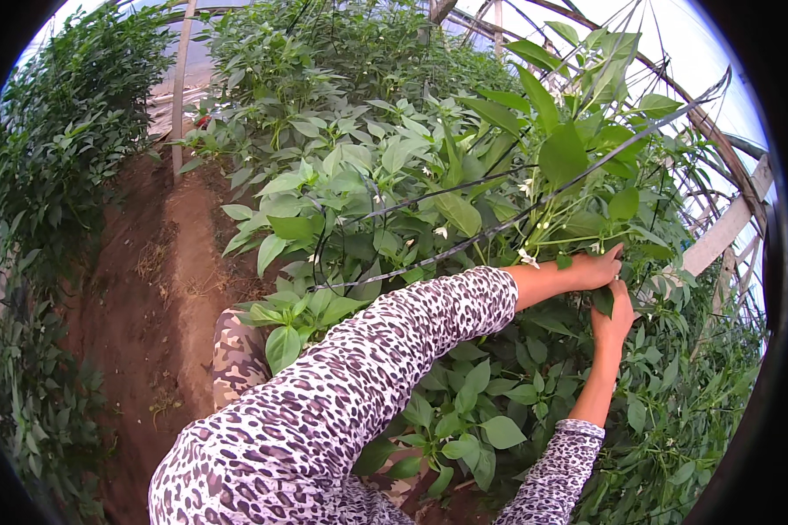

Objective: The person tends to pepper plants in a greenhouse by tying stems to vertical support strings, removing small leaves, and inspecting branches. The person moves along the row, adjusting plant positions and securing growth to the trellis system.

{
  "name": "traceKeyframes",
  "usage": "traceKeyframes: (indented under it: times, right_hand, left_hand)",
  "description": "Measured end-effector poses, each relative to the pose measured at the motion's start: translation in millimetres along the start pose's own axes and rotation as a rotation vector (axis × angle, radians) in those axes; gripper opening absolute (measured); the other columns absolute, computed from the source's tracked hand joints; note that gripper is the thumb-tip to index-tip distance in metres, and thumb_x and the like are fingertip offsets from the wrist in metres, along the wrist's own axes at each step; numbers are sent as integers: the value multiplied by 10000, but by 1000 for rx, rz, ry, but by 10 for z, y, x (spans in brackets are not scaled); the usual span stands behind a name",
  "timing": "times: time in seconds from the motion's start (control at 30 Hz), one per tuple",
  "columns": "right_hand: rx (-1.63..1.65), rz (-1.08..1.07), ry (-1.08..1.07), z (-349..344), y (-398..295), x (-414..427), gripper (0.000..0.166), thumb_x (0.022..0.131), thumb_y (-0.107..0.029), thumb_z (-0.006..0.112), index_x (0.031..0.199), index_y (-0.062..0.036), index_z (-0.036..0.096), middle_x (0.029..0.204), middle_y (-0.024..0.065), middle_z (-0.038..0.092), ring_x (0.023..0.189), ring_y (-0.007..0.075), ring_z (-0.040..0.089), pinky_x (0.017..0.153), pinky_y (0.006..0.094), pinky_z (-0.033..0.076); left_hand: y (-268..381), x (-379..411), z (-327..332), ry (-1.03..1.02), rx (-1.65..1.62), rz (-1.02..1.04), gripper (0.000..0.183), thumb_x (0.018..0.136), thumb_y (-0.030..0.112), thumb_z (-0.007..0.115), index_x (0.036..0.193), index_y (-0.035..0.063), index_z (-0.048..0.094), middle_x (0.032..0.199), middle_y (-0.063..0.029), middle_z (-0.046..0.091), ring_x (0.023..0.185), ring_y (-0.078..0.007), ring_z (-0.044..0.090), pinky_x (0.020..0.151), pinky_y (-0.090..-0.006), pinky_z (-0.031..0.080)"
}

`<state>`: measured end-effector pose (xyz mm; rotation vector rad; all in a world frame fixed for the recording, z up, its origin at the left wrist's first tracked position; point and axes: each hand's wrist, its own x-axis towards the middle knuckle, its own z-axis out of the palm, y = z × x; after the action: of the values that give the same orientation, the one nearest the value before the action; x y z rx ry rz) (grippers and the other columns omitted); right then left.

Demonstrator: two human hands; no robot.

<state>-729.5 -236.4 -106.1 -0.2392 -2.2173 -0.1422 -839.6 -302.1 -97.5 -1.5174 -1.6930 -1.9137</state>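
Both my hands meet at the right, among the stems of a flowering pepper plant [563, 154]. My left hand [597, 269] reaches across with its fingers bent at a green stem; what it pinches is too small to tell. Just below it, my right hand [614, 312] has its fingertips raised close to the left ones, beside a dark green leaf [603, 300]. White pepper flowers [528, 258] hang left of my left hand. A dark twine [479, 235] runs slantwise above my left forearm, up to the top right.
Dense pepper plants [72, 131] stand at the left, behind a bare soil path [197, 275]. A wooden post [178, 92] rises at the path's far end. At the right, a pale wooden beam [725, 230] and curved greenhouse poles stand behind the foliage.
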Motion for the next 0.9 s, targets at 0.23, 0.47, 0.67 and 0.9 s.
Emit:
traceKeyframes:
  times: [0.23, 0.47, 0.67, 0.9]
  right_hand:
    - [113, 75, -45, 536, 348, -217, 247, 840, -160, 446, 1010, 12, 494, 1022, 148, 559, 950, 249, 545, 751, 334, 453]
    - [-50, 270, 51, -425, -140, -313, 153, 771, -83, 533, 915, -33, 536, 893, 131, 562, 791, 318, 558, 701, 377, 451]
    - [243, 431, 115, -957, -444, -698, 152, 771, -60, 540, 907, 3, 562, 847, 110, 579, 637, 216, 533, 621, 321, 440]
    - [609, 559, 169, -1274, -555, -1258, 132, 776, -21, 561, 891, 43, 572, 751, 42, 556, 565, 66, 434, 542, 220, 394]
  left_hand:
    - [977, -734, -19, -420, 553, 102, 360, 681, -7, 526, 1033, -62, 471, 1013, -227, 522, 990, -392, 496, 843, -444, 410]
    - [2087, 210, -654, 564, 431, 1058, 255, 607, -10, 553, 853, -4, 490, 869, -156, 496, 865, -337, 468, 743, -401, 391]
    - [1870, 1019, -1168, 421, 781, 585, 203, 745, 120, 502, 867, -4, 607, 822, -234, 608, 823, -382, 592, 747, -437, 473]
    - [2028, 389, -1664, 435, 1310, 462, 210, 785, 141, 453, 804, 4, 612, 738, -229, 604, 729, -385, 600, 666, -461, 465]
